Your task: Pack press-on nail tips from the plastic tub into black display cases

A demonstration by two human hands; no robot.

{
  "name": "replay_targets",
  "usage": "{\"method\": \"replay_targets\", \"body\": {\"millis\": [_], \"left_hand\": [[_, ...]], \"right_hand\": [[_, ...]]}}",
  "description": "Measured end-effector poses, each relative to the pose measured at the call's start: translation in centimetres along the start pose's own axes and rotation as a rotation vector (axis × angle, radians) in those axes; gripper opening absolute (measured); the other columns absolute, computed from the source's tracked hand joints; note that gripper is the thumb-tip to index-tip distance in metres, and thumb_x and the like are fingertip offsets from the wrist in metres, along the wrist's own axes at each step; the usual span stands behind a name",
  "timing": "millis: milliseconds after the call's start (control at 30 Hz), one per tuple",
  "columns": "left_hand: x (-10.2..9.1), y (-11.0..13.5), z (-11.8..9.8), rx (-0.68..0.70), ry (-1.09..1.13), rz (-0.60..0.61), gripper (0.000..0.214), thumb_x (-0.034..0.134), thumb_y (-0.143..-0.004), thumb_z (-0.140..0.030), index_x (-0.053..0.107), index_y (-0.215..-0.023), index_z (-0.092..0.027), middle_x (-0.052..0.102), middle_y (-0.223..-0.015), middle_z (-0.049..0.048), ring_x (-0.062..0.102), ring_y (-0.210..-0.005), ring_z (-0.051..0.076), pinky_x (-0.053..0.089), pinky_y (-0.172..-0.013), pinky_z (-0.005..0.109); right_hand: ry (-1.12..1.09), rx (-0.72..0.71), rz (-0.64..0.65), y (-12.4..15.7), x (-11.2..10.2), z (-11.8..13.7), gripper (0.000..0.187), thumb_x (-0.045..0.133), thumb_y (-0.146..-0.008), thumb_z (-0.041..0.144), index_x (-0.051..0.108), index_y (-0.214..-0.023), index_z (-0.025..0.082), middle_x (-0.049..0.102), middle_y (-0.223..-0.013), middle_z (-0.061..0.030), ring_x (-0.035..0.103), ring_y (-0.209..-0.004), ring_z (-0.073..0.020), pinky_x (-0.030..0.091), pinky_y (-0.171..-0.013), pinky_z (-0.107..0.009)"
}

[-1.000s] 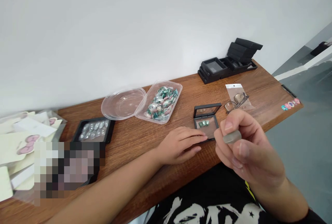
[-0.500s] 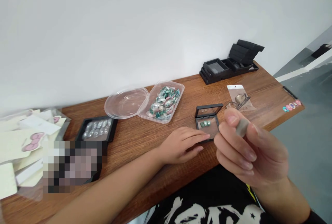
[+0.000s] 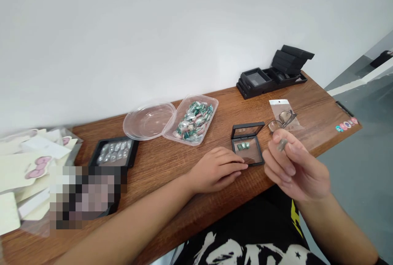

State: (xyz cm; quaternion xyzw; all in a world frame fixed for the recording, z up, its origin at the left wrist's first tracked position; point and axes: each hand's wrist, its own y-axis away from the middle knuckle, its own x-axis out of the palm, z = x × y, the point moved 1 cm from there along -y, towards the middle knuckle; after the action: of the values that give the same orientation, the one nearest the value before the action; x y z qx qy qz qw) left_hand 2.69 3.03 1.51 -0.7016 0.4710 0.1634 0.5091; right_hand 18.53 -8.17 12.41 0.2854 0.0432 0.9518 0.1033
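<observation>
My left hand point(image 3: 217, 170) lies palm down with fingers stretched out, its fingertips at the near edge of a small black display frame point(image 3: 260, 156). The frame stands open with its windowed lid point(image 3: 248, 130) raised. Inside, three glossy green pieces point(image 3: 243, 146) sit in a row on the clear film. Raised to the right of the frame, my right hand point(image 3: 299, 168) pinches a small grey-green piece point(image 3: 281, 145) that looks like a press-on nail. Thumb and fingers cover part of it.
Behind the hands, an open clear plastic container point(image 3: 211, 121) holds many green, pink and pearly pieces. Glasses point(image 3: 285, 121) rest on a clear bag. Black frames point(image 3: 256, 78) are stacked at the back right. Another frame point(image 3: 132, 156) with pale pieces and several cards point(image 3: 21, 166) lie left.
My right hand has moved slightly away and down, turning the small piece so it shows differently. My left hand stays by the frame, nearly unmoved.
</observation>
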Motion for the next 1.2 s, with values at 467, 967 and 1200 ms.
{"method": "replay_targets", "body": {"millis": [467, 967, 1200], "left_hand": [[0.6, 0.2, 0.2, -0.034, -0.039, 0.084, 0.021, 0.052, -0.102, -0.022, 0.069, -0.114, -0.018, 0.076, -0.111, 0.0039, 0.064, -0.111, 0.021, 0.045, -0.098, 0.035], [0.6, 0.5, 0.4, -0.083, -0.018, 0.139, 0.021, 0.052, -0.102, -0.022, 0.069, -0.113, -0.021, 0.074, -0.117, 0.0033, 0.061, -0.116, 0.021, 0.044, -0.100, 0.035], [0.7, 0.6, 0.5, -0.090, 0.000, 0.138, 0.020, 0.054, -0.101, -0.022, 0.069, -0.114, -0.020, 0.074, -0.118, 0.0025, 0.061, -0.117, 0.022, 0.043, -0.101, 0.035]], "right_hand": [[1.006, -0.012, 0.003, -4.5, -10.0, -3.4, 0.016, 0.073, -0.083, 0.034, 0.081, -0.083, 0.020, 0.077, -0.088, -0.0076, 0.067, -0.083, -0.0198, 0.050, -0.077, -0.034], [1.335, -0.256, 0.089, -4.8, -10.5, -4.0, 0.010, 0.072, -0.088, 0.023, 0.079, -0.094, 0.022, 0.076, -0.091, -0.0047, 0.065, -0.068, -0.0146, 0.047, -0.056, -0.025], [1.380, -0.404, 0.095, -4.7, -11.1, -4.5, 0.024, 0.073, -0.089, 0.028, 0.073, -0.111, 0.018, 0.071, -0.098, -0.0074, 0.060, -0.066, -0.0139, 0.049, -0.054, -0.026]]}}
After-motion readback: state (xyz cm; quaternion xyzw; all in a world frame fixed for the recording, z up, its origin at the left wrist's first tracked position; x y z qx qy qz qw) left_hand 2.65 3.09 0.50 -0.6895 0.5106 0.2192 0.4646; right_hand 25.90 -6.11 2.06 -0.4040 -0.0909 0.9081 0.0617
